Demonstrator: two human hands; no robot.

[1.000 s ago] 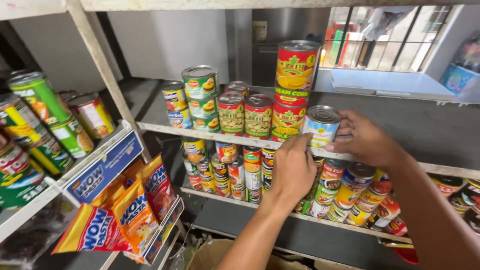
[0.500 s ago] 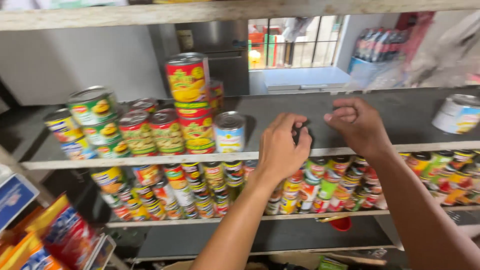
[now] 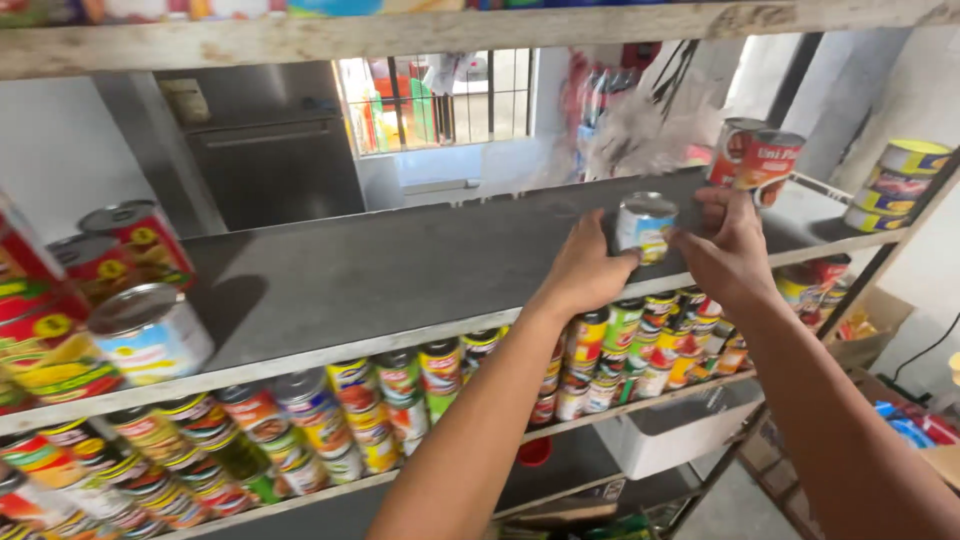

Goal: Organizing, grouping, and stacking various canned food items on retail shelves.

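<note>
Small can [image 3: 646,226] stands upright on dark shelf [image 3: 400,270], grasped between left hand [image 3: 583,268] and right hand [image 3: 730,255] fingers; not yet released.

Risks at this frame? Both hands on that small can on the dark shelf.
1. The small can sits between the left hand and right hand, fairly close to the shelf's front edge; a slip might tip it off.
2. Two red cans stand just behind the right hand; a knock may topple them.
</note>
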